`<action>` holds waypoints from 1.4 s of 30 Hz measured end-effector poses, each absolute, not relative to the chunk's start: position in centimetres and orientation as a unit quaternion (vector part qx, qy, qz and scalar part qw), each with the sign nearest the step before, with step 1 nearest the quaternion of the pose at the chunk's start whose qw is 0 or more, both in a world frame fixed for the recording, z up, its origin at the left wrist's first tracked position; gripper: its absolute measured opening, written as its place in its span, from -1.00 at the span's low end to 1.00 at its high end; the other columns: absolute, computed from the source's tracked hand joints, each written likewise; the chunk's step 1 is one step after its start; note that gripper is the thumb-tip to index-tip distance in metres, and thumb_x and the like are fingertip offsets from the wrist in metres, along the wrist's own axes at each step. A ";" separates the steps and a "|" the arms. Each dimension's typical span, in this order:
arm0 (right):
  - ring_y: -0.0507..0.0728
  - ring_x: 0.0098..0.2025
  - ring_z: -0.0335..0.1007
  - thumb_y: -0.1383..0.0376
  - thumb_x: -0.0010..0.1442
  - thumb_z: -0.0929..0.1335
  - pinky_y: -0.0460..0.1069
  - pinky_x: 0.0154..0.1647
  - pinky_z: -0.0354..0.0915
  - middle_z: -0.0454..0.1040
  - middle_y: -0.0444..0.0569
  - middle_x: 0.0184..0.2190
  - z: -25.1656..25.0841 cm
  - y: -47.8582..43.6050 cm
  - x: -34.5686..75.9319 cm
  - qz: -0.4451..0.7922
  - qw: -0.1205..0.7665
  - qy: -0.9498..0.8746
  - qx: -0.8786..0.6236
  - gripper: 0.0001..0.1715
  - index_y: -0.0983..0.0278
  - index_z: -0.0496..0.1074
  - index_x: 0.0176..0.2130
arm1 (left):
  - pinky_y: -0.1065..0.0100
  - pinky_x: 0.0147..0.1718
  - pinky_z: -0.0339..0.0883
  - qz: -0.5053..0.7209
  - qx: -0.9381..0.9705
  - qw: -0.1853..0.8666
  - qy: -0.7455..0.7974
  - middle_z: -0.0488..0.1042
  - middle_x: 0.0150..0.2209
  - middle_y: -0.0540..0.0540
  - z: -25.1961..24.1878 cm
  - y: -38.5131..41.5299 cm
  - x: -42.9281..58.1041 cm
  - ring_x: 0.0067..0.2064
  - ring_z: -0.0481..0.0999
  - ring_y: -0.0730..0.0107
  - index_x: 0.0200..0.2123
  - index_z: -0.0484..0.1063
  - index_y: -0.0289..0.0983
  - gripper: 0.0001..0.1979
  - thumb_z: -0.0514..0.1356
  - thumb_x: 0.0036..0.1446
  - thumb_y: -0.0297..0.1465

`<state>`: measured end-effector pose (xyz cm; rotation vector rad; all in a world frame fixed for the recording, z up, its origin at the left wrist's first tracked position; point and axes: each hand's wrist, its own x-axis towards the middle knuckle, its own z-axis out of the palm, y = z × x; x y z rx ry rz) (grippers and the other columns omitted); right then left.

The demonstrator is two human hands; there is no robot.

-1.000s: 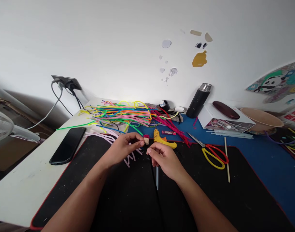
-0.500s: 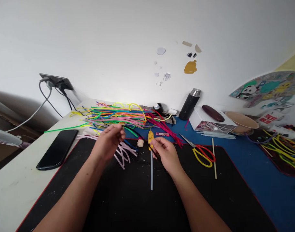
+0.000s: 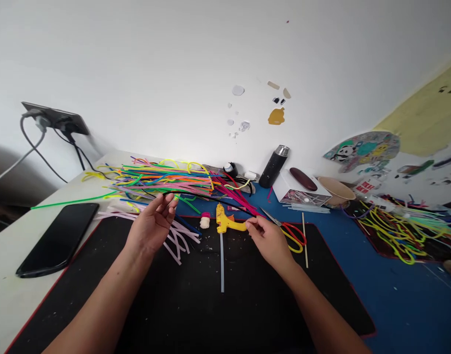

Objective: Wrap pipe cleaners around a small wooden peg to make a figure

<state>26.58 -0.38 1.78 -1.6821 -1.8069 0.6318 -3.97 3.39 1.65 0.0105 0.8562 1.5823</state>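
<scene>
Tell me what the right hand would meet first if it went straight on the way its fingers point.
The yellow plastic glue gun. The right hand points left at its handle, with the fingertips almost on it. Whether they touch it yet is unclear.

A black phone (image 3: 57, 238) is laid at the desk's left edge, a dark flask (image 3: 273, 166) is stood by the wall beside a white box (image 3: 306, 196), and red-and-yellow scissors (image 3: 291, 227) and a wooden stick (image 3: 304, 241) are laid on the black mat (image 3: 225, 314).
</scene>
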 end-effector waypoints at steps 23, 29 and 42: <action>0.36 0.12 0.56 0.43 0.39 0.26 0.09 -0.03 0.38 0.57 0.30 0.11 1.1 0.0 39.5 -0.002 -0.158 -0.700 -0.697 -0.48 0.36 0.46 0.27 | 0.51 -0.48 0.56 0.652 0.010 0.650 0.390 0.67 -0.39 -0.12 0.6 3.3 -2.7 -0.46 0.66 0.43 -0.33 0.51 -0.33 -0.79 0.16 0.37 -0.58; 0.36 0.04 0.61 0.43 0.38 0.25 0.06 -0.11 0.36 0.59 0.31 0.07 1.0 0.5 39.7 -0.021 -0.166 -0.709 -0.685 -0.53 0.37 0.51 0.20 | 0.55 -0.55 0.48 0.654 0.019 0.654 0.379 0.63 -0.43 -0.09 0.3 3.2 -2.5 -0.51 0.59 0.49 -0.34 0.51 -0.35 -0.83 0.21 0.34 -0.57; 0.31 -0.21 0.62 0.22 0.34 0.30 0.01 -0.33 0.19 0.65 0.12 -0.21 1.4 0.4 38.4 0.124 -0.076 -0.662 -0.735 -0.35 0.29 0.32 0.35 | 0.55 -0.45 0.52 0.664 0.044 0.660 0.348 0.59 -0.45 -0.09 -0.4 3.4 -2.5 -0.47 0.57 0.51 -0.36 0.53 -0.37 -0.89 0.29 0.22 -0.61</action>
